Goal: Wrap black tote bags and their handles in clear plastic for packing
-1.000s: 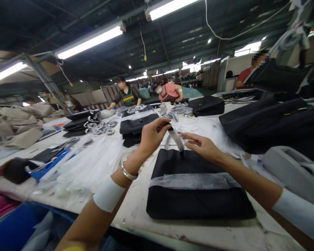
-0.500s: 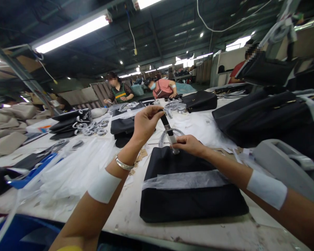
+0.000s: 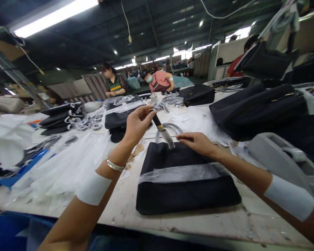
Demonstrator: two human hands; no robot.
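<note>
A black handbag lies on the table in front of me, a band of translucent wrap across it. From its far edge rises a black strap with a small metal buckle, its lower part covered in pale wrapping. My left hand pinches the upper end of this strap between thumb and fingers and holds it up, slanting. To the right of the strap, just apart from it, my right hand hovers above the bag with its fingers stretched out and nothing visible in them. A wrapped handle loop stands behind the strap.
White plastic sheets cover the table on the left. Black bags are piled at right, beside a grey tape dispenser-like object. More bags and wrapped handles lie further back. Co-workers stand across the table.
My right hand has let go of the strap's wrapped part and moved slightly right. The left hand still holds the strap's end. White sheeting has come up at the far left.
</note>
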